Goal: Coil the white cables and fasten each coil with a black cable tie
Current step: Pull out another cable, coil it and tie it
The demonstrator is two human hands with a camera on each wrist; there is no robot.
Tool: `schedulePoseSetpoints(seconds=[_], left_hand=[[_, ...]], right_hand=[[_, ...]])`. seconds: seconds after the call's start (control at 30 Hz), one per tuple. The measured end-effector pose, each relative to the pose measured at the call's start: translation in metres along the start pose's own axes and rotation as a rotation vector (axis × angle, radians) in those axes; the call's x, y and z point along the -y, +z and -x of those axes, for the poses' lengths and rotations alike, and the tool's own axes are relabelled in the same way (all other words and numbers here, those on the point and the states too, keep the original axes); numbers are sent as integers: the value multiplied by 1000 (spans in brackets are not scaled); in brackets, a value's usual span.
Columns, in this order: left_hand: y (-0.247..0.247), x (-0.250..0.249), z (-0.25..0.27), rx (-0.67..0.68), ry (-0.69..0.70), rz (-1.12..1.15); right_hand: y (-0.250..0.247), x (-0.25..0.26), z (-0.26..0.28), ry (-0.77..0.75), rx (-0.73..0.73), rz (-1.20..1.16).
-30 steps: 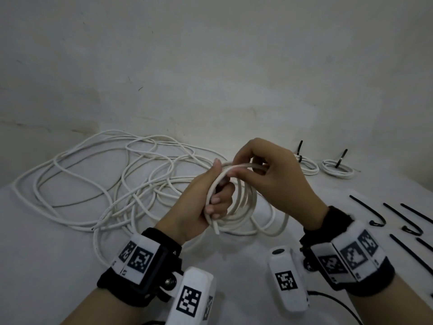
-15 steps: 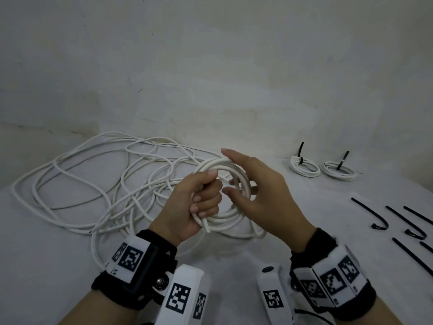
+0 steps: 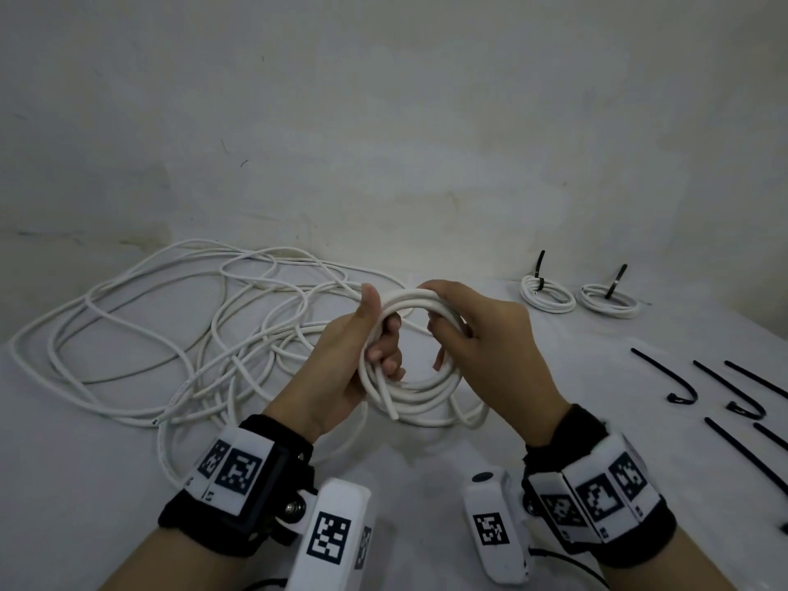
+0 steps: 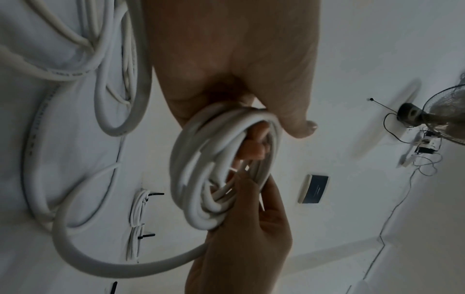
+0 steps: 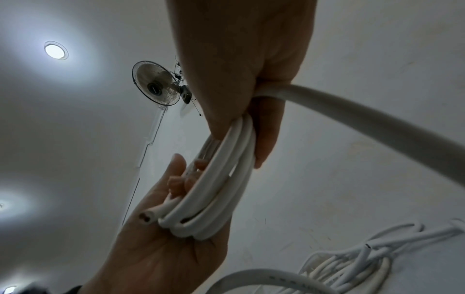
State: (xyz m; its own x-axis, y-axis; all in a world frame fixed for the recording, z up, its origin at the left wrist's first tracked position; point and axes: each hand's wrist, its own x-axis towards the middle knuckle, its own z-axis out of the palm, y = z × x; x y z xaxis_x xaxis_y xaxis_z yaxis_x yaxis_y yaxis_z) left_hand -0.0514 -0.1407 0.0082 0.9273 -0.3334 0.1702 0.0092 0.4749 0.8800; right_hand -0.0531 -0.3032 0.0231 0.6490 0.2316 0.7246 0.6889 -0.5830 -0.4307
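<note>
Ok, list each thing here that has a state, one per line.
coil in progress: partly wound, untied, held by both hands
left hand: grips the coil
right hand: grips the coil
loose white cables: uncoiled on table
two finished coils: tied
spare black ties: unfastened

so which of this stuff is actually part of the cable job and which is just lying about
Part of the job:
- coil held by left hand and right hand
- loose white cables
- two tied coils
- spare black cable ties

Just there:
- wall fan
- ceiling light
</note>
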Motion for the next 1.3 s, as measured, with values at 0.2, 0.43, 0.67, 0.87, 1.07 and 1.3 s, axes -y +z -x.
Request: schedulePoseSetpoints(seconds=[0.2, 0.43, 0.67, 0.87, 1.07, 1.3], left_hand=[[2, 1, 1, 55, 44, 103], [-5, 0, -4, 12, 68, 246], [-22, -11, -9, -103, 167, 409], [-43, -25, -12, -259, 254, 551], [-43, -25, -12, -285, 266, 544], [-29, -14, -15, -308, 294, 359]], right_hand=[[5, 6, 0, -39, -73, -15], [1, -5, -1, -84, -204, 31], [-5, -11, 6, 312, 73, -300], [-17, -26, 6, 238, 204, -213], [-22, -29, 8, 16, 433, 22], [-2, 6, 15, -273, 546, 251]])
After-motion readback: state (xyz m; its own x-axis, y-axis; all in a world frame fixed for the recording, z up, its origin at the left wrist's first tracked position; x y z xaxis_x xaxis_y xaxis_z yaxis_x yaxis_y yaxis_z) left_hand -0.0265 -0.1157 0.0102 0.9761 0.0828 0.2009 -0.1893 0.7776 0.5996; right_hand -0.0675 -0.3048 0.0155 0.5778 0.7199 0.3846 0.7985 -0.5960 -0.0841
